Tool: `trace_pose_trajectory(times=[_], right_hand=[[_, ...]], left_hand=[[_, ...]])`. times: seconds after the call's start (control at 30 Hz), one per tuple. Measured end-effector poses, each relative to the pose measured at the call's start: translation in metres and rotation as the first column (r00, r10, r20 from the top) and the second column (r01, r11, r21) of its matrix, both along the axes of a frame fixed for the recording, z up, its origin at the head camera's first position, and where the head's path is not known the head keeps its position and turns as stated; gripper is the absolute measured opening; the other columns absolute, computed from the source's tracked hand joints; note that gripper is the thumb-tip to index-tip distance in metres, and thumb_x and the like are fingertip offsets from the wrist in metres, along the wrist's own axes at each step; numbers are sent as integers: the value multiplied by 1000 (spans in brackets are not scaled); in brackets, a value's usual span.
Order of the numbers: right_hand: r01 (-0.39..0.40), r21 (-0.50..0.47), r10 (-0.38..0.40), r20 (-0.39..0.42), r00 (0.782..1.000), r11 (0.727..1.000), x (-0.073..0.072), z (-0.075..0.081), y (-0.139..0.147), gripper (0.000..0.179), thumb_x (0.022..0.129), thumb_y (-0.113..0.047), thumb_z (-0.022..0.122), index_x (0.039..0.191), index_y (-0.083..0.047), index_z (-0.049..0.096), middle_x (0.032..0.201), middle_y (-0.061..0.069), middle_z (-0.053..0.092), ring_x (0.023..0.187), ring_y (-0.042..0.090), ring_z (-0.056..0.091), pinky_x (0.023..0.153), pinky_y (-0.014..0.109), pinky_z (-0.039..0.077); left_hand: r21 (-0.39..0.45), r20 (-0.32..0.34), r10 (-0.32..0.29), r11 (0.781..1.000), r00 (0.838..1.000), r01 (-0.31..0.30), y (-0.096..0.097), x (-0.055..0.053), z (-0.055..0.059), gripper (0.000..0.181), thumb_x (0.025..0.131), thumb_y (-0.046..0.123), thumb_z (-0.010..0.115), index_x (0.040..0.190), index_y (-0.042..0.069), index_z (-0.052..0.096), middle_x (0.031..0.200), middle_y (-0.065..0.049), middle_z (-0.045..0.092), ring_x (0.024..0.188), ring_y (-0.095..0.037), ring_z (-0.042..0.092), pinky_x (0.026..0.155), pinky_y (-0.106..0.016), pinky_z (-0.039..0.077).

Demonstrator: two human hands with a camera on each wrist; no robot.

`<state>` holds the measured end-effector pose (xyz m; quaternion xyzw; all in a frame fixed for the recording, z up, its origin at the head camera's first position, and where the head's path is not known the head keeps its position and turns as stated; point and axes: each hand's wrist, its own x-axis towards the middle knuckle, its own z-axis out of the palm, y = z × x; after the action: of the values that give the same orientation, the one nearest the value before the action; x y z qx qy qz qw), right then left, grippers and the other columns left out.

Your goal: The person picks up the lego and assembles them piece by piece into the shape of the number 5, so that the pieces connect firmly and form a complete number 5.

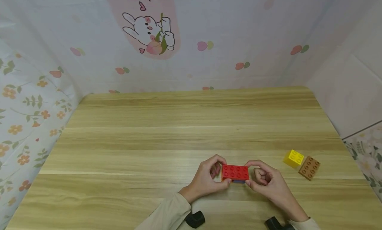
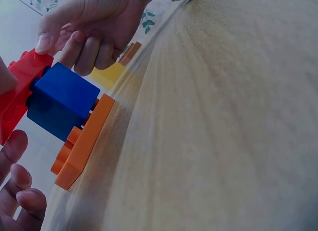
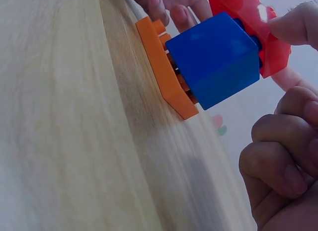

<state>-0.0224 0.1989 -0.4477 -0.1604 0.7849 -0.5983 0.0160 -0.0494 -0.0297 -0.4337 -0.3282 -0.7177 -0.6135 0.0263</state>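
A red brick (image 1: 235,172) with two rows of studs tops a small stack. Below it is a blue block (image 2: 64,99), and at the bottom a thin orange brick (image 2: 87,149) near the tabletop. Studs show in narrow gaps between the layers; I cannot tell how firmly they fit. My left hand (image 1: 206,177) pinches the red brick's left end between thumb and index finger. At the right end, my right hand (image 1: 271,185) pinches the same brick likewise, its other fingers curled in. From above, the red brick hides most of the blue and orange pieces.
Right of my right hand, a yellow block (image 1: 293,158) stands beside a flat brown brick (image 1: 309,168). The wooden table (image 1: 149,140) meets a printed cloth (image 1: 238,31) at its back edge. Black wrist mounts (image 1: 195,219) sit near both sleeves.
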Motion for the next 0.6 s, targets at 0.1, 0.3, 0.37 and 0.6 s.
trace_pose_trajectory(times=[0.1,0.3,0.37,0.6], right_hand=[[-7,-13,7,18,1000,1000,-1,0,0,45,73,11,71,113,-4,55,58,3,30,47,16,28,41,27,28],[-21,-35,23,44,999,999,-2,-2,0,45,75,11,70,114,-4,54,58,4,29,47,16,27,40,28,27],[-23,-38,25,45,999,999,-2,-3,0,44,75,11,70,114,-4,54,58,4,29,47,17,27,40,28,27],[-3,2,3,21,1000,1000,-1,0,0,44,74,10,72,112,-5,56,59,3,30,48,16,29,43,28,29]], left_hand=[[4,18,-1,1000,1000,1,0,0,-1,34,66,-3,70,95,3,53,63,-14,46,50,-27,42,42,-19,35],[6,44,-1,1000,999,1,-1,0,-2,34,67,-4,69,95,3,54,64,-14,45,50,-28,41,42,-19,35],[3,48,-2,1000,999,2,-1,0,-1,33,67,-3,69,95,3,54,64,-14,45,50,-27,41,42,-19,35],[0,53,-7,1000,999,7,-1,0,0,33,67,-3,69,96,3,54,64,-14,45,50,-28,41,43,-19,35]])
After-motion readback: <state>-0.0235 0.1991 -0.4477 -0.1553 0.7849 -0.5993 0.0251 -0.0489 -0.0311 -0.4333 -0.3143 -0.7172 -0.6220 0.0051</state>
